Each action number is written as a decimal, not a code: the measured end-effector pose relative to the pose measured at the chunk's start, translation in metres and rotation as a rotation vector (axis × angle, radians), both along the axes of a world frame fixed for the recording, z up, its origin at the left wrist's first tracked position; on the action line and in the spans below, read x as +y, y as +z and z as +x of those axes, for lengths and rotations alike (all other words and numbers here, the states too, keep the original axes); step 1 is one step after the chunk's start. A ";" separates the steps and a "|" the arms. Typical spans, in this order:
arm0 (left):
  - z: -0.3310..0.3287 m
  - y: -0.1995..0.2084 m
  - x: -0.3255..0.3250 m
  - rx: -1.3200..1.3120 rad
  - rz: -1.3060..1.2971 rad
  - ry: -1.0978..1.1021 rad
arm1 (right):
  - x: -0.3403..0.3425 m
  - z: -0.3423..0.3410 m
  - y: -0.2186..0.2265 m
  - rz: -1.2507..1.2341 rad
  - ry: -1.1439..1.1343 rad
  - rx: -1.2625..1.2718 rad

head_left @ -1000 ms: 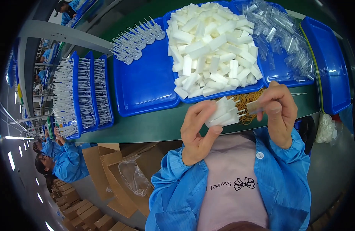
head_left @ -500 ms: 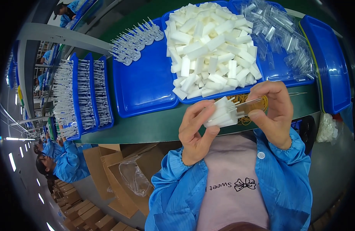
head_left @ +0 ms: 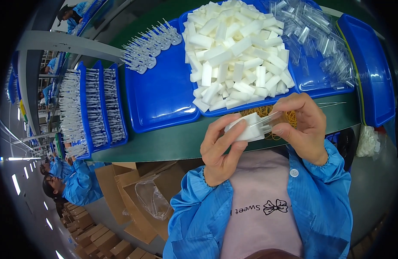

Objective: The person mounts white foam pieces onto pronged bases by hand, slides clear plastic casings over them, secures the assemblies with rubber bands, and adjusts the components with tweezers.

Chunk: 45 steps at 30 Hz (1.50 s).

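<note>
Between the thumb and fingers of my left hand (head_left: 219, 149) are white foam-like blocks (head_left: 252, 127), held together in a small bunch. My right hand (head_left: 306, 127) pinches a clear plastic sleeve (head_left: 268, 122) between thumb and fingers. The sleeve's left end meets the right side of the white blocks; whether any part sits inside it, I cannot tell. Both hands are above the table's near edge, just in front of a blue tray (head_left: 211, 113) heaped with similar white blocks (head_left: 237, 52). Yellow rubber bands (head_left: 290, 118) lie behind the sleeve, partly hidden by my right hand.
Clear sleeves (head_left: 311, 39) fill a tray at right, beside stacked blue trays (head_left: 375, 77). White thin-stemmed pieces (head_left: 153, 45) lie in a left tray (head_left: 162, 99); more fill a tray stack (head_left: 93, 108). An opened cardboard box (head_left: 143, 194) stands below. Co-workers in blue (head_left: 80, 183) sit at left.
The white blocks have turned in my left hand, showing a broader flat face instead of fanned edges. My right hand has shifted slightly left, and the sleeve has changed angle.
</note>
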<state>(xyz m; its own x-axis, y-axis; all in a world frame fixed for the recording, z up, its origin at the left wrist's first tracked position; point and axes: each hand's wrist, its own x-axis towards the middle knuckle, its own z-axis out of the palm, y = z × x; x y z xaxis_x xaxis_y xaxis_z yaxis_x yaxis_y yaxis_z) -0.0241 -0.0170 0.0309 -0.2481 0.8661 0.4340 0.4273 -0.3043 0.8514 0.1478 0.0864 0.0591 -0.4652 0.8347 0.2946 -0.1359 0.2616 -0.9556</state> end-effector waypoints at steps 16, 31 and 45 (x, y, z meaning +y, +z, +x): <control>0.001 -0.002 0.008 -0.857 -0.233 -0.149 | 0.017 0.019 -0.013 0.202 -0.048 -0.104; 0.006 -0.014 0.007 -0.810 -0.176 -0.207 | -0.009 0.005 -0.026 0.139 -0.109 -0.031; 0.005 -0.017 0.008 -0.913 -0.206 -0.194 | 0.022 0.013 -0.012 0.162 -0.030 -0.095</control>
